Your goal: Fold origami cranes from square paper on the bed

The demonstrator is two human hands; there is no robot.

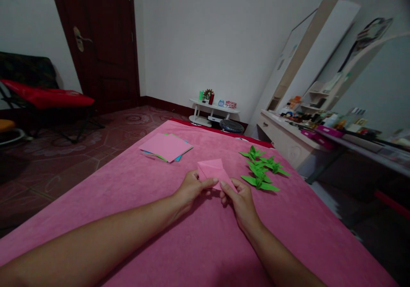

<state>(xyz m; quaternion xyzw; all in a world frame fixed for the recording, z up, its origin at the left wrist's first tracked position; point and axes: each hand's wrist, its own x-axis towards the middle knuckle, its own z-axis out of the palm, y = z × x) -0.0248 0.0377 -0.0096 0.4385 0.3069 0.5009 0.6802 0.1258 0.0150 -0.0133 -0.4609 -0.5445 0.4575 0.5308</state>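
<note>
A pink, soft-looking cloth [144,184] covers the worktop [201,244], a red band [205,127] showing along its far edge. On it lie a loosely fanned paper stack [166,147] (pink uppermost, green and blue peeking out) and, further right, clustered green folded-paper shapes [258,167].

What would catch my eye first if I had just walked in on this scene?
Probably the bright green origami pieces, which look like cranes, clustered on the pink cloth to the right of the hands. Next, the folded pink paper held between the left hand and right hand at the centre. Farther left lies a stack of paper squares, pink on top with green and blue edges peeking out.
</note>
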